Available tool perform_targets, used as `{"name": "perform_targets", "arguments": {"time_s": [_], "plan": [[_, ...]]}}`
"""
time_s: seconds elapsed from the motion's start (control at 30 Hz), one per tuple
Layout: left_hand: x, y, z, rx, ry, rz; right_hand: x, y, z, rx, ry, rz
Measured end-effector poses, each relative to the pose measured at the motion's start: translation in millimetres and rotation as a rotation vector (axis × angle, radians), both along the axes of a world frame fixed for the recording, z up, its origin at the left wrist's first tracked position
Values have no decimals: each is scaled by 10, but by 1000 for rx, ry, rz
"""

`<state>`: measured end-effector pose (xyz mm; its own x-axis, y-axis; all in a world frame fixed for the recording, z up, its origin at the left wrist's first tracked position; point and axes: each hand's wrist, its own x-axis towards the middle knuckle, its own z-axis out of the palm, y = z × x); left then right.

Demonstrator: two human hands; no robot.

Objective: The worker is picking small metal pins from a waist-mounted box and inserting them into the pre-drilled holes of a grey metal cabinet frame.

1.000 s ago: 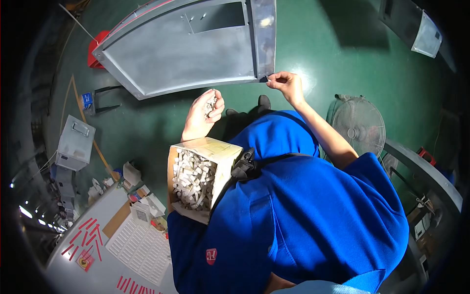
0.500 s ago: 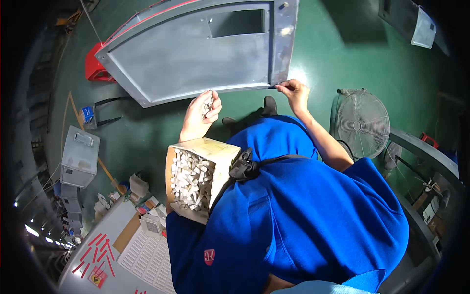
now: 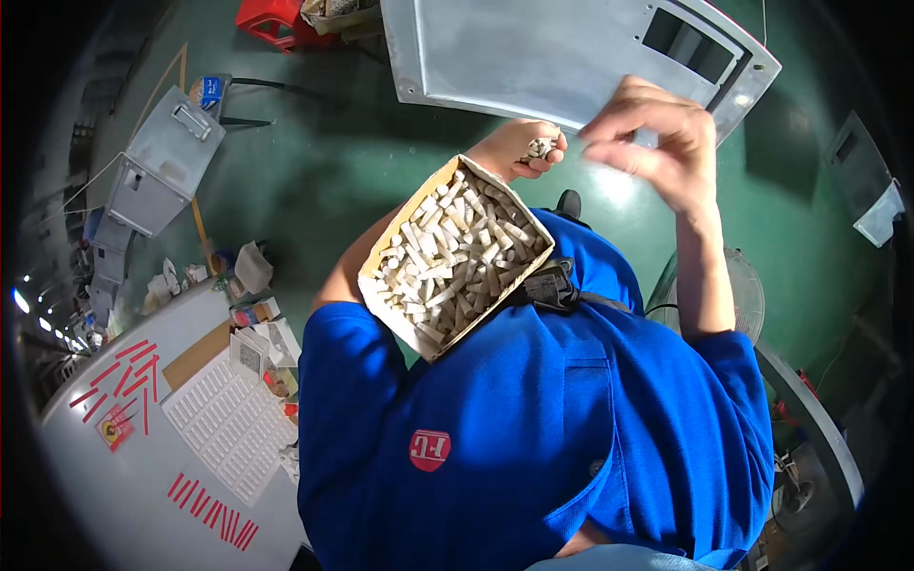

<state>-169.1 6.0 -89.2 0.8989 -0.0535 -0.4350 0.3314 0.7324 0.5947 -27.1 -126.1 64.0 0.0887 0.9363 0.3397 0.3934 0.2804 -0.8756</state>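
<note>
— Spotted any change up close?
— Saw the box (image 3: 398,326) of white plugs (image 3: 457,252) tipped more into view; beyond, found the left hand (image 3: 509,147) curled around a few.
— Checked the right hand (image 3: 684,152)?
— Found it drawn back from the grey panel (image 3: 533,57), blurred; judged contact broken, couldn't tell whether pinching anything.

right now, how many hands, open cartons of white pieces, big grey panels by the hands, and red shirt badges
Hands: 2, left hand and right hand
Open carton of white pieces: 1
Big grey panel: 1
Red shirt badge: 1
Total: 5
</note>
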Motion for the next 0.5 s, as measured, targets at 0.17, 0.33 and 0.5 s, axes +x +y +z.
{"name": "perform_targets", "arguments": {"time_s": [0.17, 0.33, 0.5], "plan": [[-327, -242, 500, 410, -24, 415, -853, 372, 423, -91, -765, 655], [-638, 333, -124, 262, -20, 76, -1255, 734, 434, -17, -843, 802], [-924, 494, -262, 70, 70, 120, -1592, 924, 92, 43, -844, 779]]}}
